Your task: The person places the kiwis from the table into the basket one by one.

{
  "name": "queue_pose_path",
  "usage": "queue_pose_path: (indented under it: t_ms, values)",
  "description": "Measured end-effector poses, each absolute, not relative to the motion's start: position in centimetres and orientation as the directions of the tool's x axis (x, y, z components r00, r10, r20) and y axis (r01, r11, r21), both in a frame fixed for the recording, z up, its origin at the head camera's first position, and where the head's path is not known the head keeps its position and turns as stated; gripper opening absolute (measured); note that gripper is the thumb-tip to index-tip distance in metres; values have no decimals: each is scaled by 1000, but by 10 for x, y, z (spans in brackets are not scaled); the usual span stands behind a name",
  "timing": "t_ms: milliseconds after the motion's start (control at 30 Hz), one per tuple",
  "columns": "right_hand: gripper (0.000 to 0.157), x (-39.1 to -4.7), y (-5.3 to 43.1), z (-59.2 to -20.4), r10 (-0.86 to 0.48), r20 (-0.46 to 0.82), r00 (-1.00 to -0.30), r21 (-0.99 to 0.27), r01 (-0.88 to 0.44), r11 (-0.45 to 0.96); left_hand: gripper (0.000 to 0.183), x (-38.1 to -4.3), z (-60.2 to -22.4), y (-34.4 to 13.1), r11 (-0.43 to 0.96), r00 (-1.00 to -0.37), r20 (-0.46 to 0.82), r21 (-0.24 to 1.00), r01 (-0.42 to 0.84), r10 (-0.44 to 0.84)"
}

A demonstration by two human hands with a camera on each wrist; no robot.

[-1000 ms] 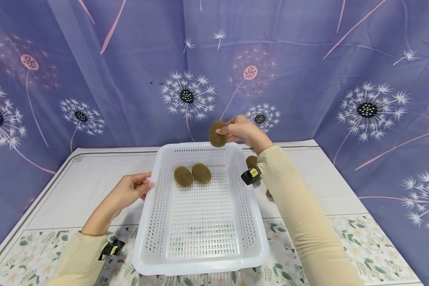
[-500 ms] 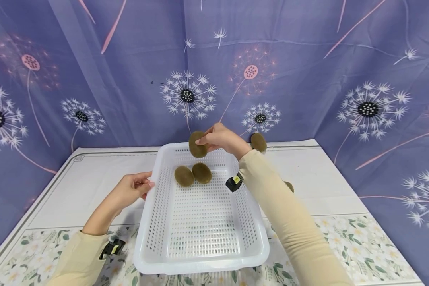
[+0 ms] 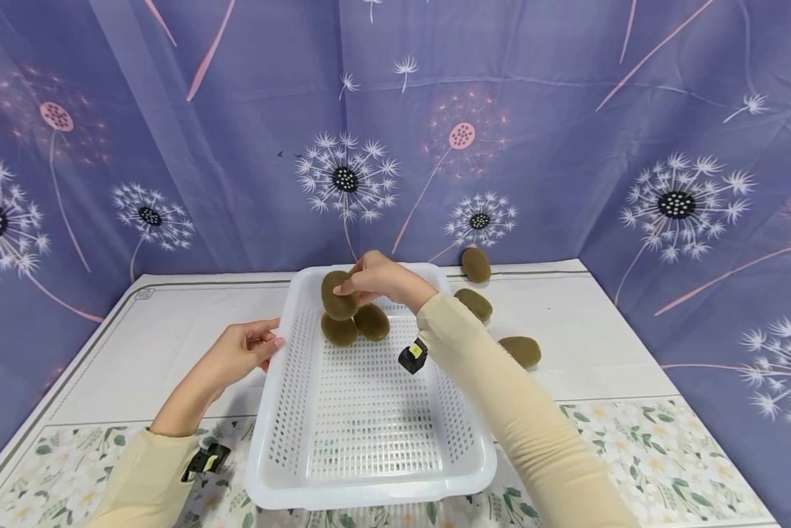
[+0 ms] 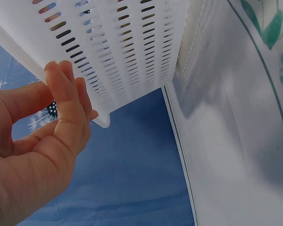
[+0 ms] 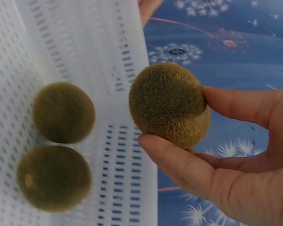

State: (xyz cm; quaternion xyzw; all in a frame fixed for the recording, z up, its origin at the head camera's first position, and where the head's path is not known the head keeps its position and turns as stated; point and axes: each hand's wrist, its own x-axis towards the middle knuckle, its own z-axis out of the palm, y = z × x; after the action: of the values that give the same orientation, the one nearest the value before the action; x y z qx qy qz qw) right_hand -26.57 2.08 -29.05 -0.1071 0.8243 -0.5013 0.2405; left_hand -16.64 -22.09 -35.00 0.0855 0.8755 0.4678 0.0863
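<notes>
My right hand (image 3: 378, 277) pinches a fuzzy brown kiwi (image 3: 338, 295) between thumb and fingers, above the far left part of a white perforated plastic basket (image 3: 369, 493). In the right wrist view the held kiwi (image 5: 170, 104) is apart from the two others. Those two kiwis, a left one (image 3: 339, 332) and a right one (image 3: 372, 323), lie side by side on the basket floor. My left hand (image 3: 240, 348) pinches the basket's left rim; in the left wrist view its fingers (image 4: 66, 94) curl at that rim.
Right of the basket, three more kiwis lie on the table: one at the back (image 3: 476, 264), a middle one (image 3: 473, 304) and a nearer one (image 3: 522, 352), partly behind my right sleeve. A purple dandelion-print cloth (image 3: 250, 147) hangs behind and beside the white table (image 3: 600, 330).
My right hand has carried the kiwi left and down, from the basket's far right edge to over the two kiwis inside. My left hand stays at the rim.
</notes>
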Motion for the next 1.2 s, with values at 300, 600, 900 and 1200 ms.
queue_pose_path:
  t_ms: [300, 600, 900, 1200]
  values:
    - [19, -257, 7, -303, -467, -308, -829, -854, 24, 520, 54, -167, -350, -221, 553, -972, -77, 831, 60, 221]
    - [25, -249, -3, -313, -490, -347, -800, -818, 2, 575, 54, -166, -348, -219, 549, -972, -82, 834, 53, 219]
    - [16, -241, -12, -327, -509, -386, -769, -813, 24, 582, 55, -166, -351, -220, 538, -973, -88, 842, 42, 214]
    - [24, -231, -19, -333, -526, -383, -759, -737, -91, 669, 54, -166, -350, -220, 540, -972, -83, 840, 52, 221]
